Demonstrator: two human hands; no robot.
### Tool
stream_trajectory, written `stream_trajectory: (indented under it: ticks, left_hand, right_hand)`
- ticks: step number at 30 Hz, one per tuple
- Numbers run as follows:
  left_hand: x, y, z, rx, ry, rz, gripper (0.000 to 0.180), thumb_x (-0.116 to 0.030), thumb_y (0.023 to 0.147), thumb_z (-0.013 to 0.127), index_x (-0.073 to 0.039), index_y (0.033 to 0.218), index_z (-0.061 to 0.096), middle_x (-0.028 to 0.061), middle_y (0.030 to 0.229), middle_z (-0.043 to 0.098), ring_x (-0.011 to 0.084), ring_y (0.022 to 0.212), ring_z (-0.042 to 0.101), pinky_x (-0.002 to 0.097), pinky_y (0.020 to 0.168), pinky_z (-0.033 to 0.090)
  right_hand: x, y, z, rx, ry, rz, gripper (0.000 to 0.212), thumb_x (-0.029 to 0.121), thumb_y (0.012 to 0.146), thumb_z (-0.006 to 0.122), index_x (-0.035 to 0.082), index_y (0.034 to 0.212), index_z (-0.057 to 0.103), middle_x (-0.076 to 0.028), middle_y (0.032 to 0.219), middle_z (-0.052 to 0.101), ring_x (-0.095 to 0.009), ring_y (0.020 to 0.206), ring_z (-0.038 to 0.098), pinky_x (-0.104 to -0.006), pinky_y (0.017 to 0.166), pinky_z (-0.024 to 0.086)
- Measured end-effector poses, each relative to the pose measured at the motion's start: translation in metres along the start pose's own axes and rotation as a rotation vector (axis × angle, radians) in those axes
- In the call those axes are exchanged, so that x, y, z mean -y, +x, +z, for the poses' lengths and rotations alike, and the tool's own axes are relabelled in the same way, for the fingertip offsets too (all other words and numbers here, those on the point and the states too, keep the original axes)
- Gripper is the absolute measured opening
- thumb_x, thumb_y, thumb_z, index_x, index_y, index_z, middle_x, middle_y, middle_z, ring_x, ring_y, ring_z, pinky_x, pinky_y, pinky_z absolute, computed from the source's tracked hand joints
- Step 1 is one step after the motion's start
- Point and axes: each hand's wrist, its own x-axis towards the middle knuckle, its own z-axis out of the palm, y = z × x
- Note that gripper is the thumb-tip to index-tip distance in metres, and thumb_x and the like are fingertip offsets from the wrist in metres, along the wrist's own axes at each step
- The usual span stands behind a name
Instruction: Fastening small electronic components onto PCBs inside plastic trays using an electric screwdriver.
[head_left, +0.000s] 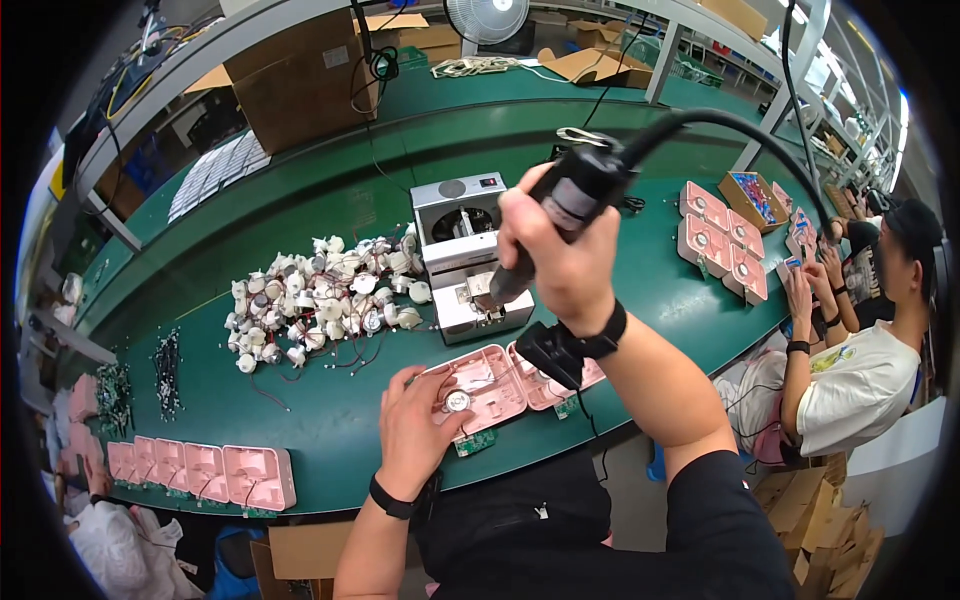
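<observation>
My right hand (562,250) is wrapped around a black electric screwdriver (578,190) with a thick cable at its top. The screwdriver's lower end reaches the front of a grey screw feeder (455,255); the bit itself is hard to make out. My left hand (412,425) grips the left side of a pink plastic housing (497,385), thumb beside a round silver part (457,401) inside it. A green circuit board (475,443) hangs at the housing's near edge. A second pink housing (540,388) sits against its right side, partly hidden by my right wrist strap and its black device.
Left of the feeder lies a heap of white motor units (320,300) with wires. Pink housings (258,478) line the near left edge, with dark screws (167,375) beyond. More housings (703,240) and a parts box (752,198) stand right, near seated co-workers (850,385).
</observation>
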Motion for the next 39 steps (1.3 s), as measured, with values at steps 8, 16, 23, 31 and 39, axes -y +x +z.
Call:
stream_trajectory:
  ticks: [8, 16, 23, 31, 39]
  left_hand:
    - [0.009, -0.015, 0.011, -0.206, -0.243, -0.128, 0.068, -0.016, 0.065, 0.087, 0.0, 0.124, 0.056, 0.018, 0.13, 0.055, 0.0364, 0.12, 0.053, 0.042, 0.099, 0.046]
    - [0.019, -0.014, 0.027, -0.159, -0.343, -0.215, 0.083, -0.017, 0.069, 0.086, 0.001, 0.139, 0.045, 0.0209, 0.133, 0.054, 0.0371, 0.121, 0.054, 0.0432, 0.102, 0.045]
    - [0.026, -0.015, 0.036, -0.073, -0.394, -0.278, 0.082, -0.015, 0.07, 0.084, 0.001, 0.139, 0.043, 0.0203, 0.133, 0.054, 0.038, 0.121, 0.054, 0.0431, 0.099, 0.046]
    - [0.029, -0.016, 0.037, -0.133, -0.428, -0.216, 0.078, -0.012, 0.071, 0.081, 0.001, 0.138, 0.043, 0.0204, 0.131, 0.056, 0.0389, 0.118, 0.056, 0.0441, 0.097, 0.047]
    - [0.034, -0.014, 0.045, -0.161, -0.446, -0.145, 0.076, -0.014, 0.073, 0.081, 0.002, 0.137, 0.044, 0.0212, 0.131, 0.055, 0.04, 0.118, 0.056, 0.0447, 0.097, 0.047]
  right_hand:
    - [0.007, -0.016, 0.005, 0.091, 0.002, 0.181, 0.009, 0.008, 0.092, 0.058, 0.001, 0.091, 0.052, -0.005, 0.064, 0.057, -0.012, 0.05, 0.054, -0.0262, 0.051, 0.044]
    - [0.01, -0.072, 0.028, 0.35, 0.222, 0.164, 0.024, 0.007, 0.092, 0.059, 0.003, 0.107, 0.04, -0.01, 0.079, 0.06, -0.014, 0.058, 0.055, -0.0302, 0.056, 0.048]
    - [-0.019, -0.091, 0.049, 0.452, 0.113, 0.155, 0.032, 0.004, 0.089, 0.063, 0.002, 0.109, 0.038, -0.011, 0.081, 0.061, -0.012, 0.064, 0.056, -0.0291, 0.062, 0.05]
    - [-0.033, -0.092, 0.054, 0.519, -0.006, 0.094, 0.031, 0.003, 0.088, 0.064, 0.001, 0.107, 0.039, -0.01, 0.079, 0.062, -0.01, 0.068, 0.058, -0.0278, 0.066, 0.051]
    - [-0.035, -0.094, 0.058, 0.503, 0.018, 0.107, 0.028, -0.001, 0.087, 0.064, 0.001, 0.104, 0.042, -0.008, 0.076, 0.06, -0.012, 0.06, 0.058, -0.0273, 0.06, 0.051]
